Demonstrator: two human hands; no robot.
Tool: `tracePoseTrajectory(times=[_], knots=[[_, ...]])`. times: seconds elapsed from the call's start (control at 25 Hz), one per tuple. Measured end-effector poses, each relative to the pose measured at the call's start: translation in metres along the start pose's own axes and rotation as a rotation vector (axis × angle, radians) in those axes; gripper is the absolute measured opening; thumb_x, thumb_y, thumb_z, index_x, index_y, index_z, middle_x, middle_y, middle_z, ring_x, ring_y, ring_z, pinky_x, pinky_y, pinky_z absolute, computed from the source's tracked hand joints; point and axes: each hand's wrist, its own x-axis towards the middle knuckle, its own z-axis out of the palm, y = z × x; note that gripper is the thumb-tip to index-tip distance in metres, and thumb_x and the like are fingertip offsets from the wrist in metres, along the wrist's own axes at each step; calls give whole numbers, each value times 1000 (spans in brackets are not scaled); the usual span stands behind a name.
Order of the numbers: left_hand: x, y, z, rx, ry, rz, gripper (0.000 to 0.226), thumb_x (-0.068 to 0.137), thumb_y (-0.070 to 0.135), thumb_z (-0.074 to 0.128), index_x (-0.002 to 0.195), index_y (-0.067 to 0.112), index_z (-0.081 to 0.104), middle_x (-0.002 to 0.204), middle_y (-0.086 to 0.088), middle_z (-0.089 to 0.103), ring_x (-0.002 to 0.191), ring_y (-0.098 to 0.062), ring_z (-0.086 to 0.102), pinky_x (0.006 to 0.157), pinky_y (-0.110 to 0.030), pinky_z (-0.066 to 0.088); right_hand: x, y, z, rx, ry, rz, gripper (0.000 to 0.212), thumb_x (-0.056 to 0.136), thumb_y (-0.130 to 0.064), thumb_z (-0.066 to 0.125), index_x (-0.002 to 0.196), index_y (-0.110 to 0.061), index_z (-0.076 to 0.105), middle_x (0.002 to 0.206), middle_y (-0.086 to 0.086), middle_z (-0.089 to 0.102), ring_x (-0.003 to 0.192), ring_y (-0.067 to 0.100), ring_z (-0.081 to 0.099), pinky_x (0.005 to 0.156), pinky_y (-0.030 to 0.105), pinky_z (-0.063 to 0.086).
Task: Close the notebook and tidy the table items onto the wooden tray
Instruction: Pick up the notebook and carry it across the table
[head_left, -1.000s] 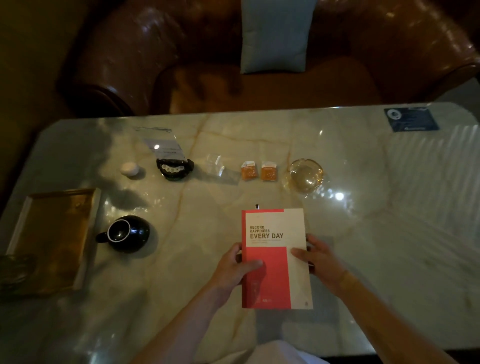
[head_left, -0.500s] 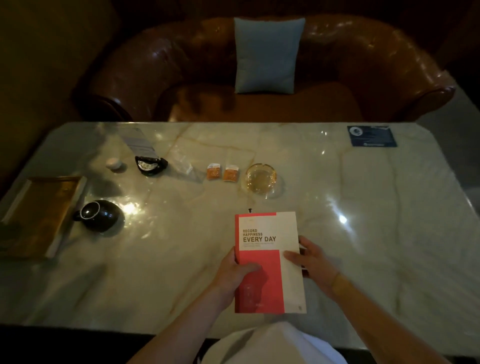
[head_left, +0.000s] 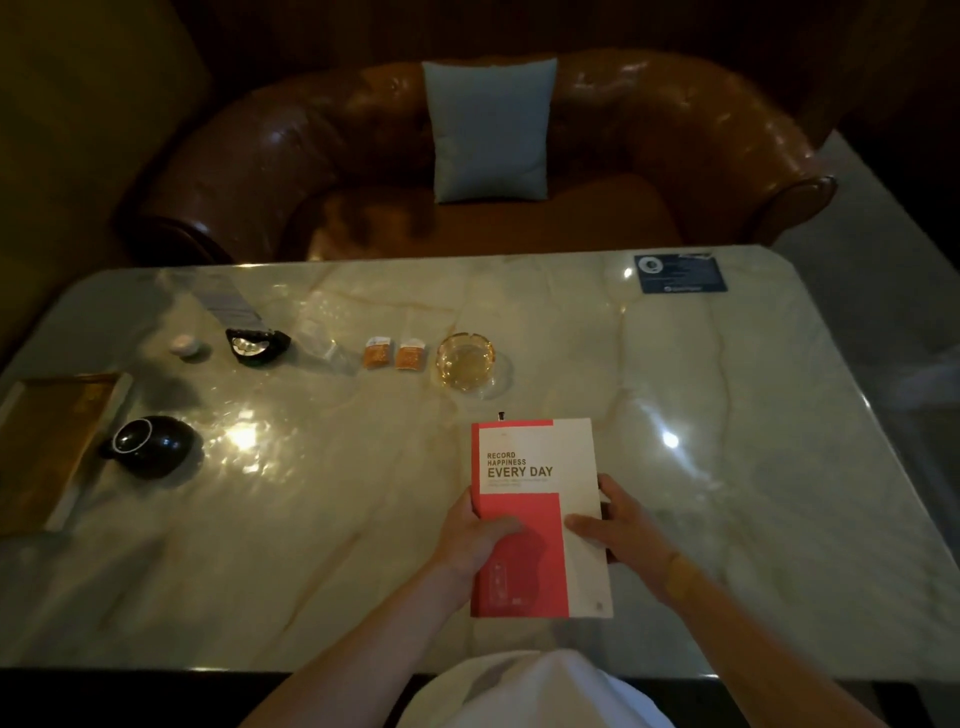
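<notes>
I have the notebook (head_left: 540, 514) lying closed and flat on the marble bench (head_left: 727, 441), near the edge closest to me, cover up. My left hand (head_left: 475, 535) grips its spine side, thumb curled over the red part of the cover and the other fingers hidden under the edge. My right hand (head_left: 623, 525) takes the opposite long edge the same way, thumb laid on the cream part and fingers tucked beside or beneath it.

I judge it a light, stiff thing: a thin book with a flat card cover that should keep its shape when lifted by its two long edges. The bench top is polished and gleams, so the book will likely slide easily if pushed; to lift it I would get fingertips under one long edge first. The spine side looks the safer hold, since a grip on the open edge alone could let the pages fan.

The cover is part red, part cream: a red band along the top and left and a red block below, with "RECORD HAPPINESS EVERY DAY" printed on the cream. Something small and dark pokes out just beyond its far edge; I cannot tell what it is.

The wooden tray (head_left: 47, 441) sits at the far left of the bench, well apart from the notebook, with a dark round pot (head_left: 150, 447) just beside it.
</notes>
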Motion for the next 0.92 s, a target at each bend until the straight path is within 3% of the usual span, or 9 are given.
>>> tracePoseTrajectory(times=[0.24,0.52,0.6,0.76,0.92], knots=[[10,0,1,50,-6,-4,52,53,11,75,104,20,64,86,-2,76,77,-22,73,59,-31,56,2,4,0,-28,33,-15,46,88,-9,67,127,-21,47,106,9,72,92,28,71,79,53,58],[20,-4,8,80,-45,-2,50,45,11,81,93,23,70,85,-3,76,74,-23,74,57,-31,56,-1,9,-5,30,73,-8,47,88,-5,66,128,-18,46,111,14,70,96,32,70,81,56,56],[22,-4,16,91,-68,-18,50,49,12,82,97,20,70,86,-2,77,75,-22,74,58,-30,57,0,8,-17,39,72,-13,46,87,-5,67,126,-19,47,110,14,71,95,31,70,79,54,58],[31,-7,46,80,-94,-48,53,52,15,83,103,18,68,90,-3,76,83,-24,73,69,-36,59,1,8,-56,49,63,-25,46,86,-6,69,125,-20,50,105,7,73,87,23,73,62,34,58],[36,-13,105,60,-89,-39,53,57,17,83,108,19,66,96,-3,76,86,-24,73,74,-38,59,5,13,-118,45,48,-22,45,85,-4,68,124,-18,51,105,10,73,88,26,72,64,37,59]])
